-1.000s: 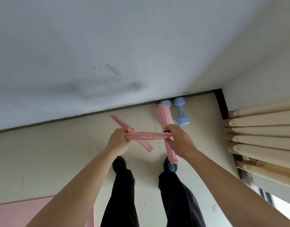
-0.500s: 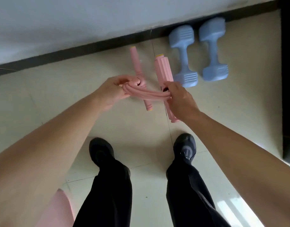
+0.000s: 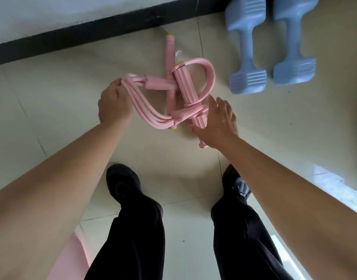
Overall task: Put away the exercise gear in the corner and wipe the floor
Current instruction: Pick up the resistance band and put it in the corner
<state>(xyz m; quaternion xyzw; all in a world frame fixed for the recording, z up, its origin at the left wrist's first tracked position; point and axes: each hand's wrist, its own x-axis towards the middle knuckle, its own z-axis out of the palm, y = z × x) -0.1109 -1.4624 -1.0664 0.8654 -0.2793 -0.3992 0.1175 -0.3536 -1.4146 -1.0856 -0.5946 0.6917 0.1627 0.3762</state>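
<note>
A pink pedal resistance band, with ribbed foam handles and several elastic tubes, lies folded on the tiled floor close to the wall. My left hand pinches the looped tubes at the band's left side. My right hand hovers with spread fingers just right of the lower handle end, holding nothing. Two light blue dumbbells lie side by side on the floor to the right of the band.
A black baseboard runs along the white wall at the top. My two feet in black shoes stand on the beige tiles below the band. A pink mat edge shows at the bottom left.
The view has dropped closer to the floor. The band has come down onto the tiles, and my right hand has let go of it and spread open. My left hand still holds the tubes.
</note>
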